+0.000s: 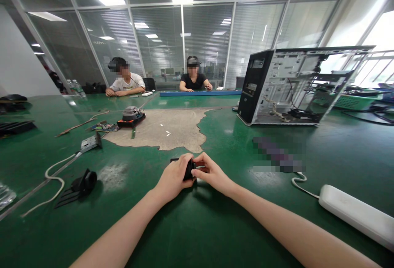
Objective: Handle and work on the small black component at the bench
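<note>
both forearms are stretched forward over the green table (pixel 215 235). the left hand (pixel 174 177) is curled tight around a small black part (pixel 187 170), and the right hand (pixel 209 171) pinches the same part from its other side, fingertips meeting. most of the part is hidden by the fingers. no writing can be read; a patch right of the hands is blurred out. the white power strip (pixel 353 214) is cut off at the right edge.

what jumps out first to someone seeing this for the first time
Two bare hands meet at centre front: the left hand and right hand both grip a small black part just above the green table. Behind them to the right stands an open computer case with its side panel off. Two people sit at the table's far end.
</note>
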Demonstrator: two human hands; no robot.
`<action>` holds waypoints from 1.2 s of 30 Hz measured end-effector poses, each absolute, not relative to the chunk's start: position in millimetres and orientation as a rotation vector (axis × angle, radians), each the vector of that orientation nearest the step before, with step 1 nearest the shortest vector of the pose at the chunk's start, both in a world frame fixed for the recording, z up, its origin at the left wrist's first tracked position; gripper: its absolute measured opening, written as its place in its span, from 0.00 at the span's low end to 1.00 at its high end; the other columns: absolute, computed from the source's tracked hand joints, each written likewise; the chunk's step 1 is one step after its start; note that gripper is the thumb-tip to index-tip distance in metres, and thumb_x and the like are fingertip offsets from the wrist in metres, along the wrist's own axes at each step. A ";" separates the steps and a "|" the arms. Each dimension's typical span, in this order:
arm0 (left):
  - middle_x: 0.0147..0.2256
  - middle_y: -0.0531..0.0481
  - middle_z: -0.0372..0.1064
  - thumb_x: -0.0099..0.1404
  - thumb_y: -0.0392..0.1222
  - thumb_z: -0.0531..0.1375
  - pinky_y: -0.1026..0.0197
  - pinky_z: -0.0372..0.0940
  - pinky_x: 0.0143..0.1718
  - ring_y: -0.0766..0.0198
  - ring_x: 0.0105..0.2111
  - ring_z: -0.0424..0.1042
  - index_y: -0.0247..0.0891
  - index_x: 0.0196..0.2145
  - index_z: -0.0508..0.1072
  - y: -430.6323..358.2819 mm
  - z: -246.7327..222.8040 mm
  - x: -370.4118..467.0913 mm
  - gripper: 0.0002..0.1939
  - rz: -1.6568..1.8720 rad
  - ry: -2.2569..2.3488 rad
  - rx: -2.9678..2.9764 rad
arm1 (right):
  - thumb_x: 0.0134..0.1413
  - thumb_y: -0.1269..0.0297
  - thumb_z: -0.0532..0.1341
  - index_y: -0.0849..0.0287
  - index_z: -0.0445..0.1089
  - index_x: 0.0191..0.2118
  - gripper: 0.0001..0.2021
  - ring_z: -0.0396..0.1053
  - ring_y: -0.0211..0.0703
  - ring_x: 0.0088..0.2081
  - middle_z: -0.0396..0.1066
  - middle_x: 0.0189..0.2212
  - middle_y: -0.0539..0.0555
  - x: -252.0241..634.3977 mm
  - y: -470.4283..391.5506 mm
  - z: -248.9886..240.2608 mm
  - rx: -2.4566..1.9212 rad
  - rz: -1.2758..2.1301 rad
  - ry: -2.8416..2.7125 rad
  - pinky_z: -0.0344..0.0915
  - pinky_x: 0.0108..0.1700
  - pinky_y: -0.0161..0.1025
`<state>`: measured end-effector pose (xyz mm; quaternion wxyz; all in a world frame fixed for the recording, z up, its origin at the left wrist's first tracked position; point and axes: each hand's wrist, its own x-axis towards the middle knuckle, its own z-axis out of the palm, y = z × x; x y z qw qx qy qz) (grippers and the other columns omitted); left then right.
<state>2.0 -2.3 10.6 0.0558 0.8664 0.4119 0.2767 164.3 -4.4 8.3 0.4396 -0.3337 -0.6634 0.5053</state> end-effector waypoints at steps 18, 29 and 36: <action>0.47 0.46 0.58 0.51 0.35 0.58 0.54 0.60 0.40 0.55 0.42 0.64 0.43 0.50 0.50 2.0 6.6 2.4 0.31 0.859 1.251 2.621 | 0.46 0.61 0.60 0.55 0.57 0.35 0.11 0.66 0.37 0.36 0.62 0.35 0.48 166.4 -2.7 6.9 -0.830 1.295 -1.624 0.65 0.39 0.38; 0.46 0.46 0.59 0.48 0.35 0.58 0.56 0.60 0.38 0.56 0.39 0.65 0.41 0.49 0.50 0.7 7.2 3.1 0.31 0.826 1.322 2.635 | 0.44 0.64 0.62 0.56 0.58 0.38 0.14 0.64 0.39 0.41 0.62 0.38 0.50 166.8 -3.2 7.2 -0.800 1.243 -1.691 0.63 0.44 0.41; 0.45 0.46 0.59 0.50 0.37 0.58 0.56 0.61 0.38 0.56 0.39 0.65 0.40 0.49 0.50 0.5 7.3 2.3 0.30 0.819 1.323 2.633 | 0.48 0.62 0.58 0.57 0.59 0.38 0.11 0.65 0.40 0.39 0.64 0.36 0.51 164.3 -2.9 7.7 -0.866 1.230 -1.653 0.64 0.42 0.41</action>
